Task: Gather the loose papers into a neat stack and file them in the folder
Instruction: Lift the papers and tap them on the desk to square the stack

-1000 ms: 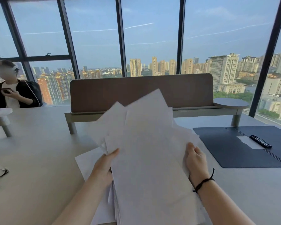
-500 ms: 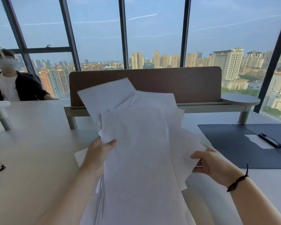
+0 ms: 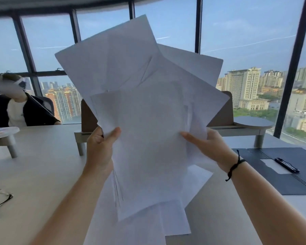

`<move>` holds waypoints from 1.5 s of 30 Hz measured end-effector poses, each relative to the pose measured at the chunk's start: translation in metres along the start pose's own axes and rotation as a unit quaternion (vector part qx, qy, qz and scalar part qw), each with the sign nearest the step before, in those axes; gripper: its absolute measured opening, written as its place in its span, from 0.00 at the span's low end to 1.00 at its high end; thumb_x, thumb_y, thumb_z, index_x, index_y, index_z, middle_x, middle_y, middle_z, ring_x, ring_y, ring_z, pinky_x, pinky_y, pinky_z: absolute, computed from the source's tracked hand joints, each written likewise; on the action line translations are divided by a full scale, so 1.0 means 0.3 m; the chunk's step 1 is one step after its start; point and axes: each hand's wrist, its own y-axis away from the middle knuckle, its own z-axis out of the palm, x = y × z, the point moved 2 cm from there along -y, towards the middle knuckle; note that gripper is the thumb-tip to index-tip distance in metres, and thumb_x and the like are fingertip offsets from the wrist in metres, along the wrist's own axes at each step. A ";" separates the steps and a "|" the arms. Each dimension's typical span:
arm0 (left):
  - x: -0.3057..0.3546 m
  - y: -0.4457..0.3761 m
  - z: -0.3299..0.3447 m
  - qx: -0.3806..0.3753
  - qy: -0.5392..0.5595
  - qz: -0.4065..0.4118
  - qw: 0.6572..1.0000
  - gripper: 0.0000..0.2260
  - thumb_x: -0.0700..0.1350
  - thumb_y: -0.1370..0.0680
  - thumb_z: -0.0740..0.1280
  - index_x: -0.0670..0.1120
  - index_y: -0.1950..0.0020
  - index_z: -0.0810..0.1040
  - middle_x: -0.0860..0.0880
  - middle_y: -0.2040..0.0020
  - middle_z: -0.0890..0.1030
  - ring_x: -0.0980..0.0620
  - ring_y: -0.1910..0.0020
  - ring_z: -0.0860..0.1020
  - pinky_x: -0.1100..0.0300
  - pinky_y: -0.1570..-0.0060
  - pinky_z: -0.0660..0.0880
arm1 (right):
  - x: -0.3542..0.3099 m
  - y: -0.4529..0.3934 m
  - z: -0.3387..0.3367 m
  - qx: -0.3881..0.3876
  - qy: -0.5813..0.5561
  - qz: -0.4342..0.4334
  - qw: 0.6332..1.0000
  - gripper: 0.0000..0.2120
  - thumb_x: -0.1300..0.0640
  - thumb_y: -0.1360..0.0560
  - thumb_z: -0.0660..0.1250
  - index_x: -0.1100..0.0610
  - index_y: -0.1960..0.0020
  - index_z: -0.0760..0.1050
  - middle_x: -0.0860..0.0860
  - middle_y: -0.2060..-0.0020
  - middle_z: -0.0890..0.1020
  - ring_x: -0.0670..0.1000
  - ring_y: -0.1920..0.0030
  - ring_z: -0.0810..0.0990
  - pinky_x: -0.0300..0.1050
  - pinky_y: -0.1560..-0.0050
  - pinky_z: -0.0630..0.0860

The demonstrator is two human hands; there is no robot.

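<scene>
A fanned, uneven bunch of white papers (image 3: 148, 121) is held upright in front of me, above the table. My left hand (image 3: 100, 149) grips its left edge, thumb on the front sheet. My right hand (image 3: 207, 147), with a black cord on the wrist, holds the right edge, thumb across the front. The sheets splay out at different angles at top and bottom. A dark blue folder (image 3: 276, 181) lies open flat on the table at the right, with a black clip (image 3: 287, 164) and a white slip on it. The papers hide the table behind them.
A person in a dark jacket (image 3: 16, 110) sits at the far left of the pale table (image 3: 42, 165). A brown divider panel (image 3: 87, 117) on a grey shelf stands behind the papers. Glasses (image 3: 0, 198) lie at the left edge. Tall windows lie beyond.
Both hands have lifted the papers from low over the table to upright in front of me. My right hand, apart from them half a second ago, now grips the right edge.
</scene>
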 end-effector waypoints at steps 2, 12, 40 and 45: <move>-0.008 0.009 0.000 -0.019 -0.003 -0.011 1.000 0.10 0.34 0.26 0.71 0.49 0.52 0.86 0.50 0.54 0.88 0.46 0.50 0.84 0.45 0.41 0.77 | 0.000 0.020 -0.008 0.012 -0.032 0.013 0.999 0.32 0.34 0.37 0.77 0.61 0.50 0.84 0.59 0.51 0.88 0.58 0.50 0.87 0.61 0.42 0.81; -0.101 0.068 -0.019 -0.054 -0.141 -0.090 0.984 0.03 0.40 0.26 0.75 0.48 0.56 0.85 0.51 0.60 0.88 0.49 0.56 0.87 0.55 0.55 0.82 | 0.063 0.057 -0.003 0.033 -0.112 -0.014 0.993 0.21 0.41 0.35 0.76 0.56 0.51 0.85 0.50 0.52 0.89 0.49 0.50 0.87 0.56 0.42 0.82; -0.149 0.064 -0.023 -0.096 -0.141 -0.118 0.978 0.16 0.44 0.40 0.81 0.47 0.54 0.86 0.49 0.55 0.89 0.49 0.55 0.87 0.53 0.54 0.83 | -0.134 0.027 0.083 -0.002 -0.083 -0.130 0.988 0.13 0.52 0.29 0.78 0.52 0.45 0.83 0.46 0.52 0.89 0.46 0.51 0.88 0.44 0.51 0.84; -0.171 0.070 -0.050 -0.102 -0.121 -0.138 0.978 0.12 0.44 0.38 0.83 0.46 0.57 0.88 0.44 0.52 0.88 0.43 0.51 0.86 0.48 0.47 0.80 | -0.029 0.039 0.080 0.000 -0.150 -0.064 0.987 0.17 0.48 0.32 0.79 0.55 0.47 0.83 0.50 0.53 0.89 0.51 0.51 0.88 0.55 0.48 0.84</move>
